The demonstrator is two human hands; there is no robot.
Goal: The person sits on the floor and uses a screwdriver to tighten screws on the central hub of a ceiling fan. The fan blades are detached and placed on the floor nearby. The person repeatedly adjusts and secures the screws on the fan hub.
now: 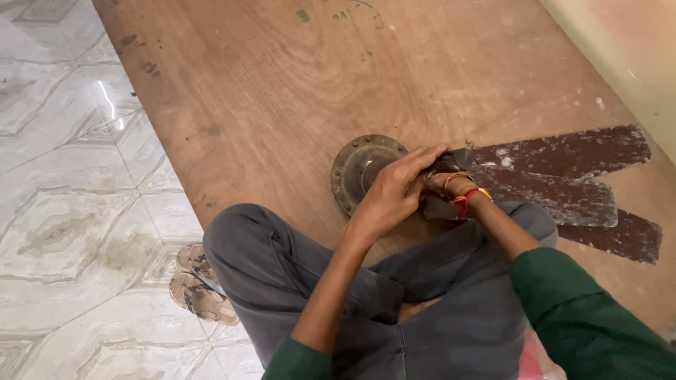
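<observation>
A rusty round ceiling-fan motor hub (355,169) lies on a brown wooden board (282,91) in front of my crossed legs. My left hand (394,190) rests over the hub's right side, fingers curled around the dark blade bracket (458,158). My right hand (440,184), with red and gold bands at the wrist, is mostly hidden behind the left hand and grips the same spot. Three worn dark brown fan blades (570,151) fan out to the right from the hub.
White patterned floor tiles (63,176) lie to the left of the board. A woven sandal (201,288) sits by my left knee. A pale wall (627,49) runs along the upper right. Green paint marks (303,14) spot the board's far end.
</observation>
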